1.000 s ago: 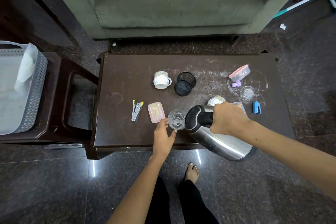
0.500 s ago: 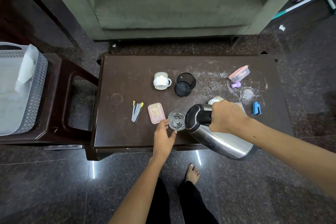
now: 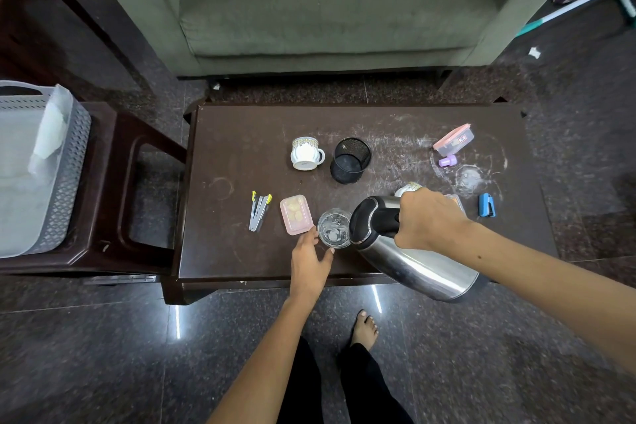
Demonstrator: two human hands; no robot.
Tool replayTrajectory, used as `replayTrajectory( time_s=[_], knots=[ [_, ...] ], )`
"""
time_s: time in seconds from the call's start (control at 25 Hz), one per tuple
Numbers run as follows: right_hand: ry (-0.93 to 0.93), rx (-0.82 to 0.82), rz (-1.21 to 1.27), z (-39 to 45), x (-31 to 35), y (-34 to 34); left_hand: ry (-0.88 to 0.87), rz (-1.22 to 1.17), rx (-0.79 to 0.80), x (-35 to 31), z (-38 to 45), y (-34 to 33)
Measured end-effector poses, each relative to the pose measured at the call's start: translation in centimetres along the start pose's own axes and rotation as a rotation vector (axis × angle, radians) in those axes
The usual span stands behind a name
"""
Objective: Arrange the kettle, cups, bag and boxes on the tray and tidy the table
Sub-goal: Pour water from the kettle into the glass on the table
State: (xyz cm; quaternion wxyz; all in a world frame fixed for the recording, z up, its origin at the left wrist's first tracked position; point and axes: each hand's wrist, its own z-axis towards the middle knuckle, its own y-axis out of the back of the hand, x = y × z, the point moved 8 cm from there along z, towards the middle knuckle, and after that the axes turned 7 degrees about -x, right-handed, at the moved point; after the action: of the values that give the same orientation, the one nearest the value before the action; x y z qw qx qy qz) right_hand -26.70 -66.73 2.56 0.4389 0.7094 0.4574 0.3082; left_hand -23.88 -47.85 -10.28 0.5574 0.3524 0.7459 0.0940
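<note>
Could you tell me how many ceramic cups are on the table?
2: one white cup beside the black mesh holder, and another cup mostly hidden behind the right hand. More may be hidden.

Honestly there wasn't anything I could actually read in this one. The white cup (image 3: 306, 155) lying on its side near the middle of the frame had a tiny dark mark on its base, probably a maker's stamp, but it was way too small to make out. The pink-lidded box (image 3: 453, 140) toward the upper right had a little dark patch like a label on its side, also unreadable. The kettle (image 3: 406, 248) showed no brand or lettering that I could pick out either.
</note>
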Motion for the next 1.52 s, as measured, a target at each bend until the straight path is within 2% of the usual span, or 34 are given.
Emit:
replayTrajectory(
  time_s=[0.76, 1.08, 1.16, 1.36, 1.52],
  knots=[
    [0.036, -0.069, -0.011, -1.0, -1.7, -0.5, -0.009, -0.001, -0.004, 0.0, -0.1, 0.0],
    [0.020, -0.147, 0.187, -3.0, -6.0, -1.2, -0.031, 0.032, -0.035, -0.7, -0.5, 0.2],
    [0.012, -0.168, 0.280, -4.1, -6.9, -0.2, -0.051, 0.025, 0.018, -2.0, -0.9, 0.6],
    [0.014, -0.278, 0.498, -7.6, -8.5, 4.4, -0.146, -0.068, 0.391, -7.9, -3.6, 1.7],
    [0.050, -0.320, 0.692, -9.4, -7.2, 8.1, -0.234, -0.159, 0.365, -13.5, -5.5, 4.9]
  ],
)
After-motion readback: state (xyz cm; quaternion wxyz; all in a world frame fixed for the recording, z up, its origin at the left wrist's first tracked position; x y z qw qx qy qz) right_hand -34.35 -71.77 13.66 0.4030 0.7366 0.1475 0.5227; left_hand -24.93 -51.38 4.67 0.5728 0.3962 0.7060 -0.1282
